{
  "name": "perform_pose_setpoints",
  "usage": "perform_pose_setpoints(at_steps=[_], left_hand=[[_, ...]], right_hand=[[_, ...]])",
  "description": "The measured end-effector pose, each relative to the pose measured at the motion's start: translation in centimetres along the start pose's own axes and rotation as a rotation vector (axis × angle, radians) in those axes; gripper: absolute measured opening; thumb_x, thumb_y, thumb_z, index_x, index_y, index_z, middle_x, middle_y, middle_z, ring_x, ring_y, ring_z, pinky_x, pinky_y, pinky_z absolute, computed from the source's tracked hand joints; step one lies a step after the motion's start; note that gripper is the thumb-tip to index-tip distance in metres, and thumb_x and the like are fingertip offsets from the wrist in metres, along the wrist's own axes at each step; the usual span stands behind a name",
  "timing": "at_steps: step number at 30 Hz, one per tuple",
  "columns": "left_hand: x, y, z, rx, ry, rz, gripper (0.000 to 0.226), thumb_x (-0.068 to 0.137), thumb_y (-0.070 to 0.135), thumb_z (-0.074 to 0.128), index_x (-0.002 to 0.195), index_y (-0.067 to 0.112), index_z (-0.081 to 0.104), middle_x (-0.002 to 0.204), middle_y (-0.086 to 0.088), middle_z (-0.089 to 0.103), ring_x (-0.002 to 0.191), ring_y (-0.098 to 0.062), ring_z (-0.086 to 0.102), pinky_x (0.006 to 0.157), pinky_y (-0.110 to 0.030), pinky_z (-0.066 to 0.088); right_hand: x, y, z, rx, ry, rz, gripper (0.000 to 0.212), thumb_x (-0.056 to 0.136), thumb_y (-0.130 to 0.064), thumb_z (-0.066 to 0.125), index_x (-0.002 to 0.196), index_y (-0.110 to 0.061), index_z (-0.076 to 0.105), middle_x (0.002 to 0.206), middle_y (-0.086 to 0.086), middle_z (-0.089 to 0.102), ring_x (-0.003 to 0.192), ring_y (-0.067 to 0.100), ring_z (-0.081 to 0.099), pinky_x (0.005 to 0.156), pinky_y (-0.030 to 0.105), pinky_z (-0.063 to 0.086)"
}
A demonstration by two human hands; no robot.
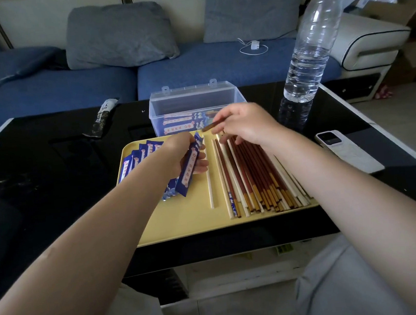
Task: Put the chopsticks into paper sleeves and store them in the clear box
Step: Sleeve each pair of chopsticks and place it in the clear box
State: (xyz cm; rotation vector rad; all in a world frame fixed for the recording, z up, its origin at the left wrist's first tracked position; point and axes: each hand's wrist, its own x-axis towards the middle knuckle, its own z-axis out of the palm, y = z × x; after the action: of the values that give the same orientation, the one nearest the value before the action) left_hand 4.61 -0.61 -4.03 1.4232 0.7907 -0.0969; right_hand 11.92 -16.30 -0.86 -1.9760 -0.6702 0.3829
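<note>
Gripping a flat blue paper sleeve (189, 166), left hand (183, 152) curls over the matte yellow tray (182, 223). Right hand (245, 123) pinches a slim brown chopstick (210, 126) above the chopstick pile (254, 178), near the clear plastic box (194, 102) holding filled sleeves.

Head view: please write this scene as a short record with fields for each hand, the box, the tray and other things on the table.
left hand: left hand grips a blue sleeve over the tray
right hand: right hand pinches a brown chopstick, tip toward the sleeve
box: clear box, lid open, filled sleeves inside, behind the tray
tray: yellow tray; spare sleeves on its left, loose chopsticks on its right
other: bottle, phone and a dark wrapper on the table
</note>
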Motion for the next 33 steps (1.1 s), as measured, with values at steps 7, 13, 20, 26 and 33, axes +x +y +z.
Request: perform_pose_setpoints(at_steps=[7,13,20,26,33], left_hand=[[-0.7,0.3,0.2,0.062,-0.114,-0.003,0.034,0.102,0.023,0.033,0.093,0.005,0.060,0.060,-0.007,0.054,0.049,-0.018,0.052,0.055,-0.031,0.053],[-0.9,-0.2,1.0,0.236,-0.316,0.041,0.035,0.096,0.025,0.028,0.080,0.005,0.052,0.056,-0.008,0.043,0.045,-0.020,0.038,0.057,-0.032,0.043],[-1.2,-0.2,1.1,0.297,-0.456,0.120,0.035,0.094,0.026,0.026,0.079,0.005,0.049,0.060,-0.011,0.041,0.048,-0.022,0.036,0.059,-0.033,0.042],[-1.3,-0.2,1.3,0.295,-0.430,0.120,0.035,0.097,0.025,0.026,0.085,0.003,0.051,0.061,-0.012,0.044,0.050,-0.022,0.038,0.059,-0.032,0.042],[-1.0,-0.1,1.5,0.111,-0.309,0.141,0.028,0.098,0.024,0.028,0.086,0.009,0.049,0.059,-0.006,0.046,0.048,-0.018,0.040,0.054,-0.029,0.043]], right_hand=[[1.0,0.8,-1.9,0.313,0.401,-0.121,0.023,0.103,-0.026,0.055,0.095,-0.014,0.073,0.056,-0.008,0.052,0.047,0.011,0.043,0.045,0.021,0.036],[1.9,1.1,-2.0,0.454,0.532,0.068,0.033,0.109,-0.028,0.039,0.084,-0.012,0.055,0.054,0.004,0.050,0.036,0.011,0.046,0.041,0.022,0.041],[2.6,2.7,-2.9,0.472,0.635,0.136,0.021,0.109,-0.027,0.038,0.105,-0.010,0.047,0.072,0.007,0.055,0.045,0.012,0.054,0.048,0.026,0.049],[2.8,2.7,-2.4,0.471,0.589,0.120,0.019,0.107,-0.026,0.044,0.102,-0.010,0.052,0.071,0.007,0.059,0.049,0.014,0.060,0.050,0.027,0.051],[0.5,1.6,-0.1,0.198,-0.143,0.208,0.022,0.103,-0.028,0.057,0.111,-0.012,0.069,0.085,0.007,0.069,0.064,0.016,0.064,0.056,0.026,0.052]])
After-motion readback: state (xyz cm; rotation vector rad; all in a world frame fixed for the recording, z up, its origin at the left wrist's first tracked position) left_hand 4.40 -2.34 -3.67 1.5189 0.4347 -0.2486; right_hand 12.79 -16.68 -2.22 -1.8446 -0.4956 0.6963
